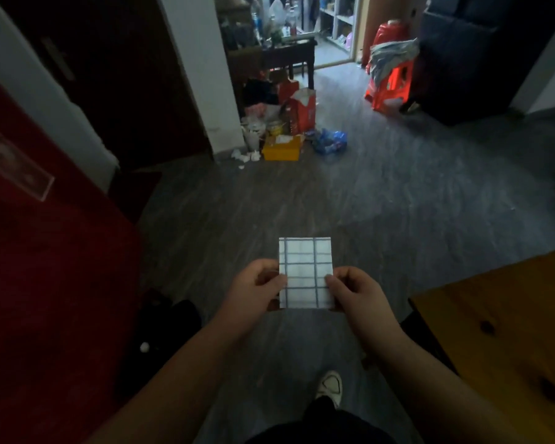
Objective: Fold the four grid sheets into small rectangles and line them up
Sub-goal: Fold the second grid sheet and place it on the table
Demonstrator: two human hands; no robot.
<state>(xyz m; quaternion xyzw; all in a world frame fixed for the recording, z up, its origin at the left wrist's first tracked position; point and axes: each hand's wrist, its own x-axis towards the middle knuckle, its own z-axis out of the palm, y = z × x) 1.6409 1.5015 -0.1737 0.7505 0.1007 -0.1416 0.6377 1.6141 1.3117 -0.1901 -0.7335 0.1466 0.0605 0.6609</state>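
A: Where do we stand, starting at the left?
B: Our left hand [257, 283] pinches the left edge of the grid sheet [305, 267], thumb on top and fingers curled behind it.
A: And the sheet itself?
B: It is held in the air above the floor [398, 219], between both hands, resting on no surface. It is already a small rectangle. Its long axis runs away from us, and the far half stands free beyond the fingertips.
A: The right side?
B: Our right hand [354, 291] pinches the right edge at about the same level. The wooden table [494, 315] lies further right, its left corner nearest that hand.
A: So the set-down?
B: We judge it goes rightward, with the right hand leading. The other three sheets are not in view.
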